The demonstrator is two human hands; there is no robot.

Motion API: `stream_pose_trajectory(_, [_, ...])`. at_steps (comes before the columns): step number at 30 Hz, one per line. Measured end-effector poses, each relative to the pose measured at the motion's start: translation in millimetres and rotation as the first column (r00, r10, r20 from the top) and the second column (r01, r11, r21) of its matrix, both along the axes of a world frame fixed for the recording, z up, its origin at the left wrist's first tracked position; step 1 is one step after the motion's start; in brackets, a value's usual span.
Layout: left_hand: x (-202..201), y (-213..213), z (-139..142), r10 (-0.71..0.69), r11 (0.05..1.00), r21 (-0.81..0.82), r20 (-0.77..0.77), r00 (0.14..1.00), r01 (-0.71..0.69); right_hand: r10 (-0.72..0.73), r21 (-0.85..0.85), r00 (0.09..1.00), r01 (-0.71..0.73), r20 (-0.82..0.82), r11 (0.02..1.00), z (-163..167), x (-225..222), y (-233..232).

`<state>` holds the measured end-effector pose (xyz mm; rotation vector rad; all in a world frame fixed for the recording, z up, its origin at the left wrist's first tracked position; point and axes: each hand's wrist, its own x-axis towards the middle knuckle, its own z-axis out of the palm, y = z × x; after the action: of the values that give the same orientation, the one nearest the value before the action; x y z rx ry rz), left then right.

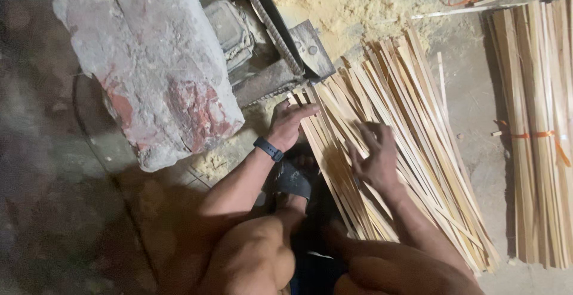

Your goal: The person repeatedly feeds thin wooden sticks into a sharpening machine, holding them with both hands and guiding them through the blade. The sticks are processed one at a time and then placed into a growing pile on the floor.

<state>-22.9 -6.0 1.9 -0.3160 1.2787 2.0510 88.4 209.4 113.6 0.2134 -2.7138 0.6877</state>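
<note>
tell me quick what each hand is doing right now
Left hand: open, fingers flat on the pile of wooden strips.
Right hand: open, fingers spread on the same pile, gripping nothing.

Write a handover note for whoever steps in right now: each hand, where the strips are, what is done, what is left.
Left hand: open, fingers spread flat on the near end of the loose pile of thin wooden strips, beside the metal machine.
Right hand: open, fingers curled over the middle of the same pile, gripping nothing that I can see.
Done: a tied bundle with an orange band lies to the right on the floor.
Left: the loose pile is fanned out and untied.
</note>
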Motion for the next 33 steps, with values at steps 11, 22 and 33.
stream_pose_trajectory(11, [8.1,-3.5,-21.1,0.135,0.986,0.072,0.203,0.970,-0.152,0.001,-0.201,0.999,0.005,0.034,0.980,-2.2,-64.0,-44.3])
stream_pose_trajectory(22, [6.7,0.1,-13.7,0.143,0.988,0.073,-0.107,0.984,-0.136,0.020,-0.209,0.984,0.017,0.175,0.978,2.9,-19.9,2.3])
stream_pose_trajectory(33, [3.1,-0.4,58.2,0.054,0.981,0.188,-0.036,0.998,-0.046,0.080,-0.229,0.979,-0.036,0.185,0.973,-28.9,0.2,3.0])
